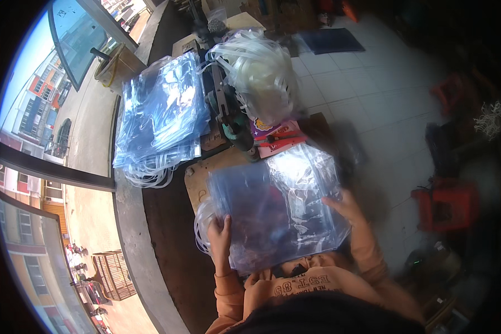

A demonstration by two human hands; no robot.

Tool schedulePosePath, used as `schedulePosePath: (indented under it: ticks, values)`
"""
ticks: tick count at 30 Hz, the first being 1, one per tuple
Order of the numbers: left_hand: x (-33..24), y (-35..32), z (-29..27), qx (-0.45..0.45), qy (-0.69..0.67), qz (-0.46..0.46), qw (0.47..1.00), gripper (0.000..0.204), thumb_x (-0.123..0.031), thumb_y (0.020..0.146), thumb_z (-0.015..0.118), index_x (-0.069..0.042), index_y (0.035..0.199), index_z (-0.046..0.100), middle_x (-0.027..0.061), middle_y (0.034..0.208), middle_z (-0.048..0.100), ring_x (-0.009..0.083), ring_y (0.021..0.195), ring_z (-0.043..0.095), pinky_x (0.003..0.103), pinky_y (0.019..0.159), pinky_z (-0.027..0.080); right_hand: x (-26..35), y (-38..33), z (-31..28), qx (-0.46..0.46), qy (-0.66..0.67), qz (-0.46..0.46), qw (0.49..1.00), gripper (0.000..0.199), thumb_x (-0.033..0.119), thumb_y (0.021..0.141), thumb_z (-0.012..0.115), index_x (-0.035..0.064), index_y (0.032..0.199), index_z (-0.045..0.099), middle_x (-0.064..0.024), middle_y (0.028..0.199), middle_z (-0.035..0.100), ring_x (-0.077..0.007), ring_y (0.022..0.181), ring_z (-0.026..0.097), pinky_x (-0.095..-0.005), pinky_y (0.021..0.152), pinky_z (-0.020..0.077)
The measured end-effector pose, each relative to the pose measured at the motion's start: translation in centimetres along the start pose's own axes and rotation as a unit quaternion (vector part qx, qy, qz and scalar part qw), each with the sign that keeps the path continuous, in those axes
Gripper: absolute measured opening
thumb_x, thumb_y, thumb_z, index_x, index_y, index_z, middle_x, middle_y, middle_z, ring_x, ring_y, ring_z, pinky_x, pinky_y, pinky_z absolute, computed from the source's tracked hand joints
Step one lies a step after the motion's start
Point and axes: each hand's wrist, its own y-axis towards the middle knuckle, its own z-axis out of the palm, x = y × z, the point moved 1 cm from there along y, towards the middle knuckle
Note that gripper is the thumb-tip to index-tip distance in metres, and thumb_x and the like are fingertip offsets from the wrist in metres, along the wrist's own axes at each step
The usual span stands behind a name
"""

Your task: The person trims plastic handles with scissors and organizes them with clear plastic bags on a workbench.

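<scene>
Across my lap and the table edge lies a stack of clear bluish plastic bags [250, 206], with white strap handles [204, 222] looping out at its left side. My left hand [220, 236] is closed on the left edge, thumb on top, beside those loops. At the opposite edge my right hand [345, 206] grips the stack with its thumb over the plastic; the fingers underneath are hidden. Just beyond the bags stands a dark green machine arm [234, 125].
A taller pile of clear bags [164, 106] sits at the back left by the window ledge. Behind the machine is a big bundle of whitish straps [256, 72]. Red-handled pliers or cutters [281, 137] lie on a pink packet [278, 147]. A red stool [448, 206] stands on the tiled floor.
</scene>
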Motion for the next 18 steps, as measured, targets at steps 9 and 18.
schedulePosePath:
  ticks: [9, 18]
  values:
    - [-3.3, -1.7, -1.7, 0.054, -0.144, -0.019, 0.988, 0.027, -0.018, 0.082, 0.064, 0.006, 0.093, 0.060, 0.0115, 0.085, 0.064, 0.0180, 0.079, 0.058, 0.031, 0.074, 0.044, 0.2, -1.4, 0.0, -0.015, -0.012, -0.082, 0.996, 0.062, 0.011, 0.072, 0.074, -0.0022, 0.125, 0.045, -0.0099, 0.118, 0.053, -0.0182, 0.109, 0.048, -0.0306, 0.095, 0.0352]
    - [-5.6, -7.3, -4.4, -0.008, -0.272, -0.124, 0.954, 0.023, -0.008, 0.082, 0.064, 0.003, 0.101, 0.055, 0.0077, 0.088, 0.061, 0.0174, 0.083, 0.057, 0.029, 0.078, 0.044, 1.2, -4.9, -2.2, 0.042, 0.001, 0.026, 0.999, 0.050, 0.008, 0.074, 0.072, -0.0009, 0.117, 0.050, -0.0090, 0.108, 0.058, -0.0178, 0.105, 0.052, -0.0309, 0.088, 0.0414]
